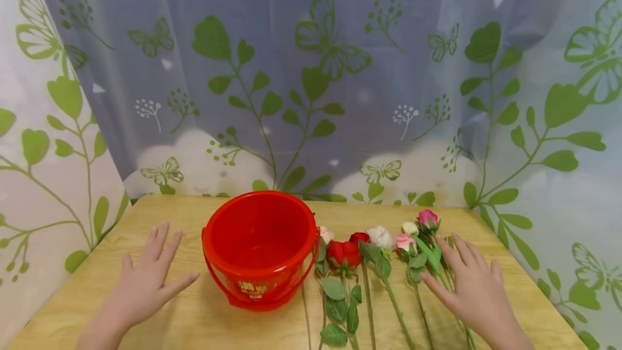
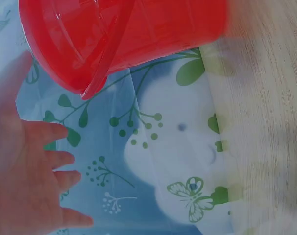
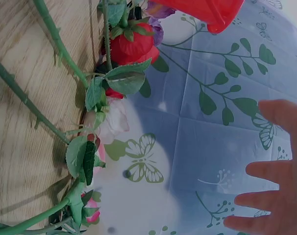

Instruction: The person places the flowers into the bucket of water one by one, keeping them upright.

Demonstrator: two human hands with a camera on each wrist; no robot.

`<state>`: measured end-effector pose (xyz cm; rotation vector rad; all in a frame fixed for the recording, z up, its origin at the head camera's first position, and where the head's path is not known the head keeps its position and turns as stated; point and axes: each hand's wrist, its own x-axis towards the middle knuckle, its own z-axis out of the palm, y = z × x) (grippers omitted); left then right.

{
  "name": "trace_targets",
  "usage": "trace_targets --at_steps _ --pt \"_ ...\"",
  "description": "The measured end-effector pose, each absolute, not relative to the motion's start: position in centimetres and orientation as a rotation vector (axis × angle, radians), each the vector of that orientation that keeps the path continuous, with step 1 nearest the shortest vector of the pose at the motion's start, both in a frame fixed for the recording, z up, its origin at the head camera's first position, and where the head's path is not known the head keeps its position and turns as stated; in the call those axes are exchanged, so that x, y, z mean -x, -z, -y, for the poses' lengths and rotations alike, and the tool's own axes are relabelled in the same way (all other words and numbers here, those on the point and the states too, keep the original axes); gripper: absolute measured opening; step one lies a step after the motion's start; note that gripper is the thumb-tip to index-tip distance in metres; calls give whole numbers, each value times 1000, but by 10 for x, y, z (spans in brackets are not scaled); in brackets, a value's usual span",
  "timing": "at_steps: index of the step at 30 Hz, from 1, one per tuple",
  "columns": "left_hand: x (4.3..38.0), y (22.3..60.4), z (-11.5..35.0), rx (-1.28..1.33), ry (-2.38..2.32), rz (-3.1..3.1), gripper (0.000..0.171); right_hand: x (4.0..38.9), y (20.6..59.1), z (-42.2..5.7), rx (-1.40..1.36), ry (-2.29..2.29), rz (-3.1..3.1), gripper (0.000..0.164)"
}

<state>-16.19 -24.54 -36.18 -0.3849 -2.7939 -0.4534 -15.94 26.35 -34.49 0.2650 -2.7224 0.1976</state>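
The red bucket (image 1: 259, 274) stands upright on the table (image 1: 209, 331), right of the left grip (image 1: 148, 285), mouth upward. Flowers (image 1: 381, 237) lie from its side across to the right grip (image 1: 471, 288), blooms far, stems (image 1: 396, 307) near, seemingly fanned so each can be picked singly. Both grips are spread wide, holding nothing. The bucket blocks the left grip's way to them; patterned cloth (image 1: 272, 96) hangs beyond.

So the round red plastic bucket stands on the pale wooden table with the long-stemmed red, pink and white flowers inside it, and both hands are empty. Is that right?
Not quite: the flowers aren't inside the bucket. The head view shows them lying on the table to its right. The rest is correct.
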Motion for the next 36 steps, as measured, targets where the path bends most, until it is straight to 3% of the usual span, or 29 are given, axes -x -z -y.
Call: trace_targets --at_steps 9,12,24,36 --pt "163 353 244 367 494 2665 46 158 348 -259 -396 -280 2475 40" --pt "163 352 243 338 497 2680 41 156 347 -259 -394 -298 2467 34" --pt "171 352 240 342 708 2532 40 157 345 -265 -309 -413 2539 30" --pt "190 354 229 479 890 2405 36 161 346 -285 -209 -559 2699 38"
